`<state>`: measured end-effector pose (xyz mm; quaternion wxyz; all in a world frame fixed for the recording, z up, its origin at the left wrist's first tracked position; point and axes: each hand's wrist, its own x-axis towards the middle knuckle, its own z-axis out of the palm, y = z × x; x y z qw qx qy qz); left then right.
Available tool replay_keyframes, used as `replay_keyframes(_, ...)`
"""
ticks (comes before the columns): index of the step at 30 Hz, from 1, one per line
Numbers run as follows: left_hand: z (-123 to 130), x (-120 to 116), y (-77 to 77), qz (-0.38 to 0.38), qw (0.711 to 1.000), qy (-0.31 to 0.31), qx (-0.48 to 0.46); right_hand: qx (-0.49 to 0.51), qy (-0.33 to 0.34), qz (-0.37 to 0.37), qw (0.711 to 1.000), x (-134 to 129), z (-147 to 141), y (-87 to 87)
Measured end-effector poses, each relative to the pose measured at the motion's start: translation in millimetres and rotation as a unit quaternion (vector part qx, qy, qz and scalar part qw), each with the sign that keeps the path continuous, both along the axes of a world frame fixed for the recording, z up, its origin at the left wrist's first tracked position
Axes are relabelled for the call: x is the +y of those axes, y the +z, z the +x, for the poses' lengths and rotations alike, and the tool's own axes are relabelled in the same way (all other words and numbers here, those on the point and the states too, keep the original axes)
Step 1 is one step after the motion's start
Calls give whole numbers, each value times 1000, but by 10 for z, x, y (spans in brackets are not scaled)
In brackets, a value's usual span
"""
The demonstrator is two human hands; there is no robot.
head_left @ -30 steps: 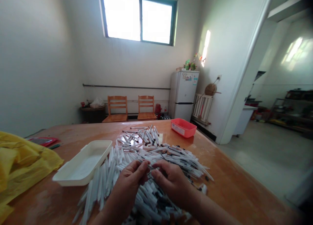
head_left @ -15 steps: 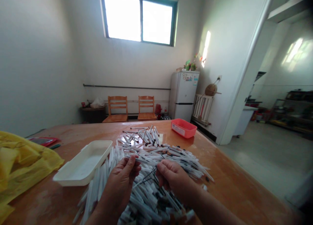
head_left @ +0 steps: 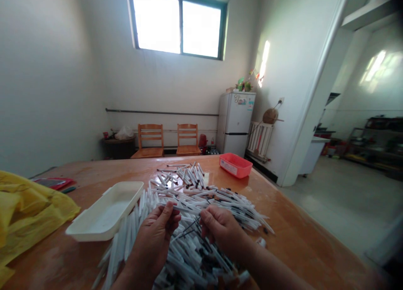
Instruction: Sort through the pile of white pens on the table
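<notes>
Left hand, seven o'clock: bare, forearm uncovered to the view's edge. Right hand, five o'clock: bare, forearm likewise uncovered.

Home-like room, seemingly: refrigerator topped with plant, wooden chairs placed by wall, radiator mounted beside doorway.

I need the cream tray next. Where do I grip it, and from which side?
I'd pinch the cream tray by its left long rim, left hand coming from the left, thumb outside and fingers inside. It sits open side up, so that wall can be straddled; white tubes crowd the right wall.
</notes>
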<state>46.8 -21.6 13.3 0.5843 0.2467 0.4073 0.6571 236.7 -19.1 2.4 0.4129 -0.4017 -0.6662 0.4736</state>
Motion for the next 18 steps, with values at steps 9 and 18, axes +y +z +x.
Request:
replay_keyframes(9,-10,1,-24,0,1000,-2,6,16,-5,-11,1000,-9,-10,17)
replay_keyframes(18,-21,24,-64,8,1000,0,10,54,15,-52,997,21,-13,6)
